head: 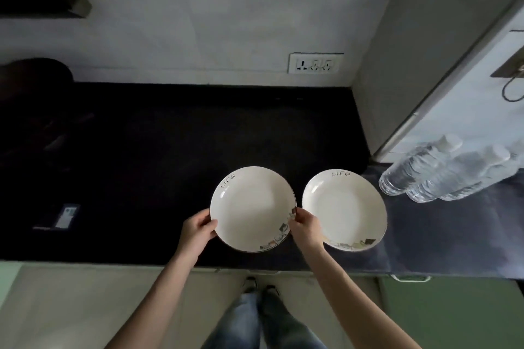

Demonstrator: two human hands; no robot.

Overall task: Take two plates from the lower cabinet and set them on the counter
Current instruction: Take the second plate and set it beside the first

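Both hands pinch the left plate (253, 208) at opposite rims, left hand (198, 231) and right hand (306, 228), over the dark tabletop (141, 150). The right plate (344, 210) lies just beside it. Lowered carelessly, the rims could knock and chip.

Bare dark counter (141, 150) left of the plates (253, 208), water bottles (442, 173) crowding the right (near the wall)

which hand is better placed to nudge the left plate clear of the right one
Left. The left hand grips the left plate's outer rim; the right hand sits wedged between it and the right plate.
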